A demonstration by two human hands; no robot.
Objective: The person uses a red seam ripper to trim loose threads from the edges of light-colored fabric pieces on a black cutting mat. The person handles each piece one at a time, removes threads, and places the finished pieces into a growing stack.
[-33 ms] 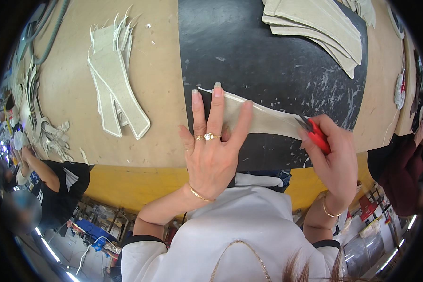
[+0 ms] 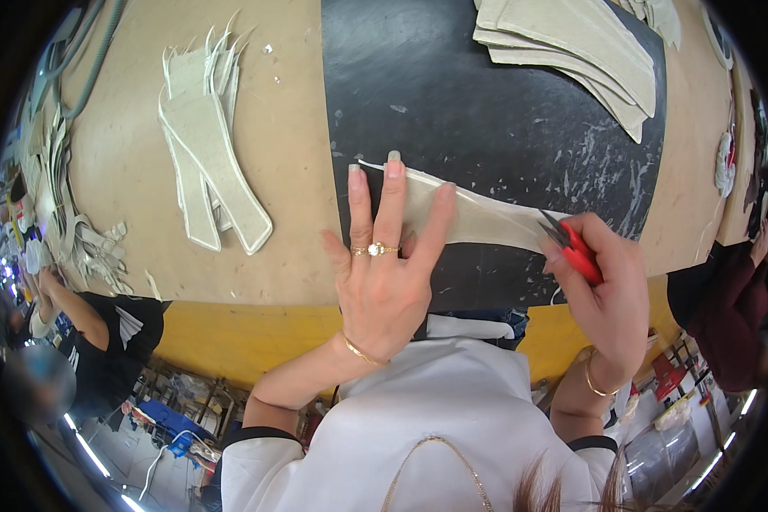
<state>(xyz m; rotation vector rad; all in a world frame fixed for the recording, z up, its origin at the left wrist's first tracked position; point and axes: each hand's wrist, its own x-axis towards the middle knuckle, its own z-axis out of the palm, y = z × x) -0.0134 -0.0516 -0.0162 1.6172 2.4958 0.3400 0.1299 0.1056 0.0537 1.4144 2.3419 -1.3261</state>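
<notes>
A long curved beige fabric piece [image 2: 491,224] with a white edging along its far side lies on the black cutting mat [image 2: 418,102]. My left hand [image 2: 388,269] presses down on its left end with the fingers spread. Red-handled thread snips [image 2: 578,253] are in my right hand [image 2: 613,277], held at the piece's right end. Their dark pointed blades lie over the fabric near its upper edge. The fingers of my right hand cover the piece's right tip, so whether they also pinch the fabric is hidden.
Stacked beige curved pieces [image 2: 580,51] lie at the mat's far right. White-edged strips with loose threads [image 2: 209,162] rest on the tan table [image 2: 290,213] to the left. Bundled pale strips [image 2: 85,243] sit at the far left. Other people are at both sides.
Only a slight shift: my left hand and the mat are a touch further left, and the snips in my right hand have moved slightly right and nearer me.
</notes>
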